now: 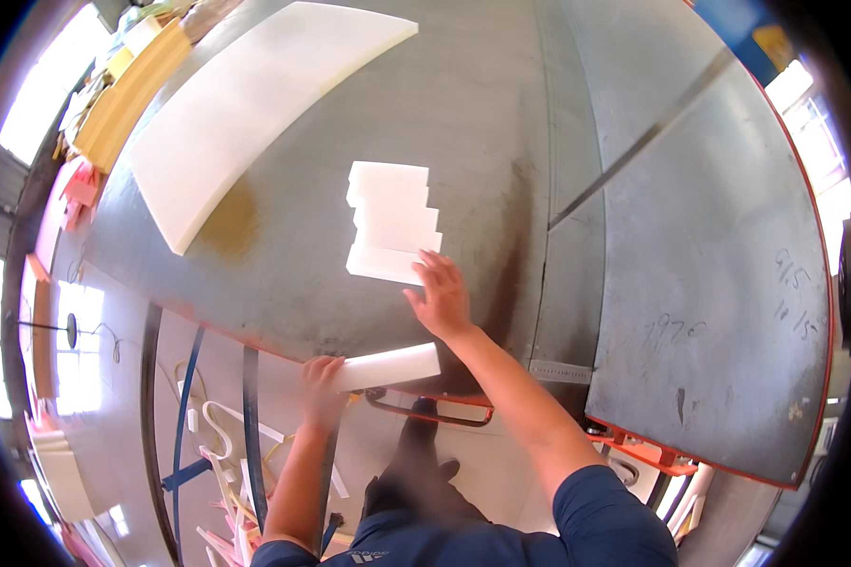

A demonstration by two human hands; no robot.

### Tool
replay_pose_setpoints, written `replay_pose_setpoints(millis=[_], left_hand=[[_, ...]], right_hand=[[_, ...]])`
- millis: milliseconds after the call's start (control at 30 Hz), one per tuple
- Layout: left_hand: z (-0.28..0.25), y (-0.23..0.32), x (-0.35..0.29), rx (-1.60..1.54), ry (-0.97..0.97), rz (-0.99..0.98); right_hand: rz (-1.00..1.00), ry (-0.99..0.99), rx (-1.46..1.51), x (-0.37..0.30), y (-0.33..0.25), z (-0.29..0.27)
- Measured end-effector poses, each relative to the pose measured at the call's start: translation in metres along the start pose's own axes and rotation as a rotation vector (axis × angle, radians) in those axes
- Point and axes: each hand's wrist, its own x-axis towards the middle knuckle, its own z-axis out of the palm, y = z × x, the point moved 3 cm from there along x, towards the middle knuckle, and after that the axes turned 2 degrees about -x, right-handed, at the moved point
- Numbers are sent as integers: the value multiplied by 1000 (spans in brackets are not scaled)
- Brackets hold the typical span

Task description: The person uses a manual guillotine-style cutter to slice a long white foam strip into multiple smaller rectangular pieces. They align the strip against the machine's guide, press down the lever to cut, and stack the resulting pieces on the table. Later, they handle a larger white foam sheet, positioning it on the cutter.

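One white block (392, 367) is sitting in the left hand (322, 386), gripped by its left end by the table's (487, 113) near edge; the right hand (442, 295), fingers loosely parted, is covering a corner of the stepped white blocks (389, 210). Probably foam, they're looking light, easily dented, favouring gentle side holds.

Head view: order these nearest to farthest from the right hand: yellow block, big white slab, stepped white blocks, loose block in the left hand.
1. Stepped white blocks: at the right hand.
2. Loose block in the left hand: lower left.
3. Big white slab: upper left.
4. Yellow block: far upper left.
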Motion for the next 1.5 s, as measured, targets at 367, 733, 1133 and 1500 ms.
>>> replay_pose_setpoints(millis=[367, 733, 1133, 1500], left_hand=[[166, 184, 76, -205, -319, 180], [203, 202, 69, -428, -524, -12], [210, 211, 85, -432, -580, 54], [221, 199, 87, -312, -639, 142]], right_hand=[[238, -316, -526, -161, 51, -165], [464, -297, -542, -210, 121, -193], [527, -337, -527, -210, 122, -203], [497, -326, -525, -209, 118, -212]])
